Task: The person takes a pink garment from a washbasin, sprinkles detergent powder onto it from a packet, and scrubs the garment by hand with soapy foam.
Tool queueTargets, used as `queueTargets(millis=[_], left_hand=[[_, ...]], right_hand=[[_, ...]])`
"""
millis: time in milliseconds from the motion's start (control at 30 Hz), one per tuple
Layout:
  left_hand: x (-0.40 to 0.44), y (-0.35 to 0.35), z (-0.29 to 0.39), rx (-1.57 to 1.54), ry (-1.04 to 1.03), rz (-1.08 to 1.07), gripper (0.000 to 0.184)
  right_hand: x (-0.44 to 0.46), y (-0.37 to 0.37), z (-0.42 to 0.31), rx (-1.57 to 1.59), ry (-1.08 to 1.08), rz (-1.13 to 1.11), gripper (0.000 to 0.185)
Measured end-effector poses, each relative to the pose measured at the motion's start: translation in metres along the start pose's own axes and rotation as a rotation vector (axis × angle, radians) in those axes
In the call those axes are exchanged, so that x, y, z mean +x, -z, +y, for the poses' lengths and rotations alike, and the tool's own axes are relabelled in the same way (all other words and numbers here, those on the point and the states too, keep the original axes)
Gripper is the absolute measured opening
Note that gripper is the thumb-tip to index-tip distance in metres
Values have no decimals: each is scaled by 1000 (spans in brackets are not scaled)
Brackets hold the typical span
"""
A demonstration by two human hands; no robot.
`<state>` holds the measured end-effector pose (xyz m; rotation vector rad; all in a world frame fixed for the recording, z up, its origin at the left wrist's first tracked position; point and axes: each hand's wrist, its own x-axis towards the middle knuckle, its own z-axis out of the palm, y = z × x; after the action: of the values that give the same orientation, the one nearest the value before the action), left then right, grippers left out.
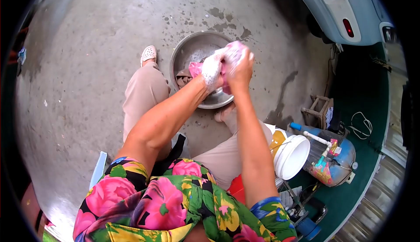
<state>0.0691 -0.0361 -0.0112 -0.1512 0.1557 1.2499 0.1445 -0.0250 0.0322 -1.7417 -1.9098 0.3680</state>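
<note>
Metal basin [194,50]: positioned below the work | pink cloth [236,51]: bunched over basin; best kept there to contain drips | left hand [212,70] and right hand [243,69]: both closed around cloth | suds [211,65]: coat left hand; firm hold advisable.

White bucket [294,158] beside a blue tank [343,166]

We observe the left hand [211,70], coated in foam, and the right hand [242,72], motion-blurred, gripping a pink sudsy cloth [235,49] over a metal basin [186,50]. Brown fabric [183,78] lies inside it, at left. We note dark wet patches [217,12] on the grey floor [100,32] beyond, and a white bucket [295,155] beside the right trouser leg [224,161].
</note>
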Motion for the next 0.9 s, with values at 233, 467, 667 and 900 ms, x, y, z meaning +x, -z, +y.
queueTargets(millis=[233, 467, 667, 900], left_hand=[[0, 14, -28, 174, -97, 242, 21], [16, 24, 11, 248, -45, -135, 6], [14, 48, -22, 337, 17, -6, 25], [-17, -19, 0, 1521, 235, 76, 38]], right_hand=[[14, -17, 33, -100, -248, -51, 37], [-25, -7, -9, 104, 40, 0, 39], [35, -31, 75, 819, -540, 38, 24], [30, 49, 42, 1590, -842, -22, 25]])
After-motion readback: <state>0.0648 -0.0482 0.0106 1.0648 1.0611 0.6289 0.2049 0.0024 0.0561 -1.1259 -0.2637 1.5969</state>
